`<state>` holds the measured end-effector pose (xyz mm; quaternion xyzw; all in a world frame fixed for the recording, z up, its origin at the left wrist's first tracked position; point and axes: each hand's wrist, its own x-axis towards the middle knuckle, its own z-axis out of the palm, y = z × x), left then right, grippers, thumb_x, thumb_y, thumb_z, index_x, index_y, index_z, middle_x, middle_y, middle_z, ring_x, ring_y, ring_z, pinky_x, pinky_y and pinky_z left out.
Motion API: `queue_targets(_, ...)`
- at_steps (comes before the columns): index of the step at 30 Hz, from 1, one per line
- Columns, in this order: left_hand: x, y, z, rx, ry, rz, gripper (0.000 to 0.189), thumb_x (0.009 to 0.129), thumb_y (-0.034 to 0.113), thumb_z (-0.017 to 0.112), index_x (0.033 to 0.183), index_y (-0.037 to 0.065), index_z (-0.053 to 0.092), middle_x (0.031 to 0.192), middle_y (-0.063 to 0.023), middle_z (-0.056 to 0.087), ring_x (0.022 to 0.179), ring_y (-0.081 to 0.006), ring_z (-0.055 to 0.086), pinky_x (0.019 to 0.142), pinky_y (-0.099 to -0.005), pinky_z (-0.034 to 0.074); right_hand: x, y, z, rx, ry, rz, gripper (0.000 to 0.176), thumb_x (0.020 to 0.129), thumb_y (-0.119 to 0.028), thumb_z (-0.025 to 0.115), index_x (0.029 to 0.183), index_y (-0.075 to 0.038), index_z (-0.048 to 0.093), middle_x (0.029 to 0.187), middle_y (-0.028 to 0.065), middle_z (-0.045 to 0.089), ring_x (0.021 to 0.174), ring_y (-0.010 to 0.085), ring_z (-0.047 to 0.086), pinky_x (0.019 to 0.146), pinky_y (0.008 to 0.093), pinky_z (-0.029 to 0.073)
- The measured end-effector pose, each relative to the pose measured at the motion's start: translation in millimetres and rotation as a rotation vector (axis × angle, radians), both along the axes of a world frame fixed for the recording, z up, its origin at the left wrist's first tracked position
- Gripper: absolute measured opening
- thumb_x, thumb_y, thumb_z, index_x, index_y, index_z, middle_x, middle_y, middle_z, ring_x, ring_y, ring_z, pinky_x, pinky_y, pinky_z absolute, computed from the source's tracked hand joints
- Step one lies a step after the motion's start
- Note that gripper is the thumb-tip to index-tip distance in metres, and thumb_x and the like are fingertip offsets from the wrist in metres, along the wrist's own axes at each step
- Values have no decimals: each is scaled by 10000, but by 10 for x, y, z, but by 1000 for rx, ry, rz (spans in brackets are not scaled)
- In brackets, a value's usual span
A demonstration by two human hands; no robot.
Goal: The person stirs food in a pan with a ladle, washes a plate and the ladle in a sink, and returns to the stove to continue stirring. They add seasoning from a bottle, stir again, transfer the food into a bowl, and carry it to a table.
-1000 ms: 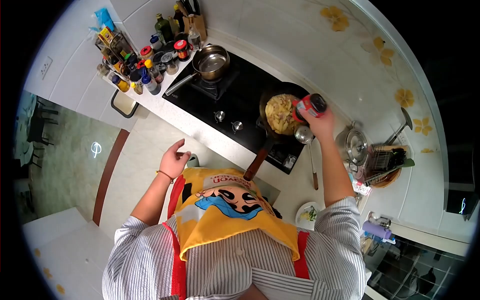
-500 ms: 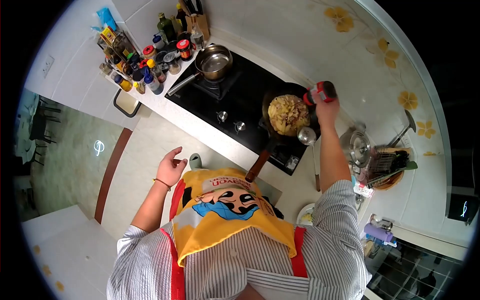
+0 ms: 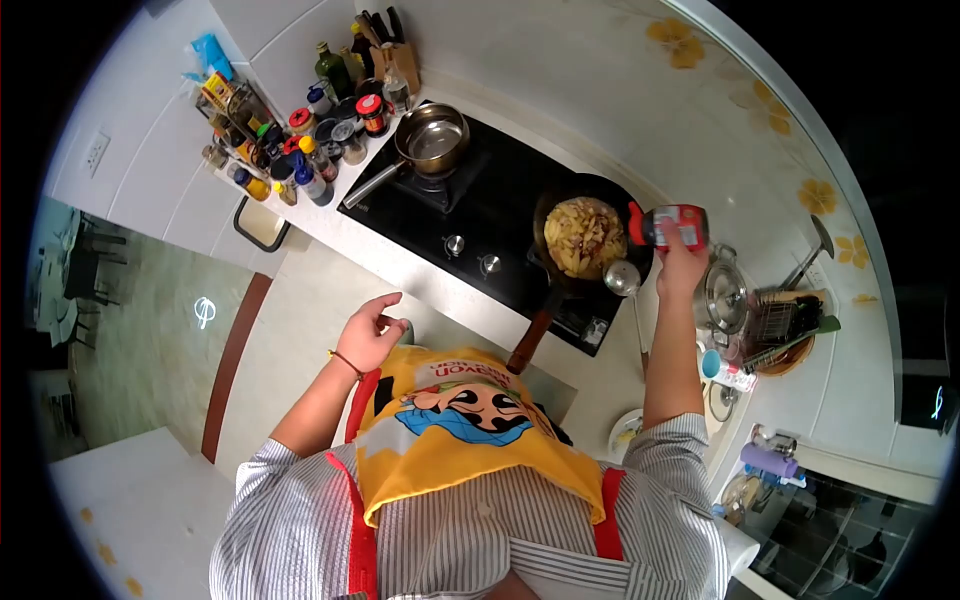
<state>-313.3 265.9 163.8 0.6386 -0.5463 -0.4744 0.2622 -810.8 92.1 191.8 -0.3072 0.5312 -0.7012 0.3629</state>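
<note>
My right hand [image 3: 682, 262] is wrapped round a dark bottle [image 3: 680, 227] with a red cap and red label. The bottle lies tilted sideways, its cap end at the right rim of the dark wok [image 3: 552, 205]. Sliced, browned food [image 3: 580, 237] fills the wok's middle. A metal ladle [image 3: 622, 278] rests with its bowl at the wok's lower right rim. My left hand [image 3: 368, 335] hangs in the air in front of the counter, fingers apart and slightly bent, holding nothing.
A small saucepan [image 3: 432, 138] stands on the black cooktop [image 3: 500, 190], left of the wok. Many bottles and jars [image 3: 310, 170] crowd the left counter. A lidded pot [image 3: 725, 295], a wire basket [image 3: 785, 320] and a plate [image 3: 622, 430] are at the right.
The bottle in my right hand has moved right and turned, its label now showing more. My left hand has moved slightly right in view. The whole view has shifted a little.
</note>
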Motion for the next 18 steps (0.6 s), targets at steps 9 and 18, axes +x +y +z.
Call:
queue_targets(9,409,-340,57,-59,-34,-141,491,920,132,718,1370,-22,597,1122,-143,713,917,-149,706,816,-288,554,568,-448,-163,106,680,42,431,800,-267,876,1127,-38,712,1035,97,765,949,206,718,887,347,543)
queue_targets(18,1341,-348,-321,43,24,-46,412,949,130,718,1336,21,628,858,-22,695,749,-79,618,732,-240,523,433,-403,-255,111,582,-182,352,810,-123,859,1117,-43,707,1024,61,747,891,161,690,838,327,543)
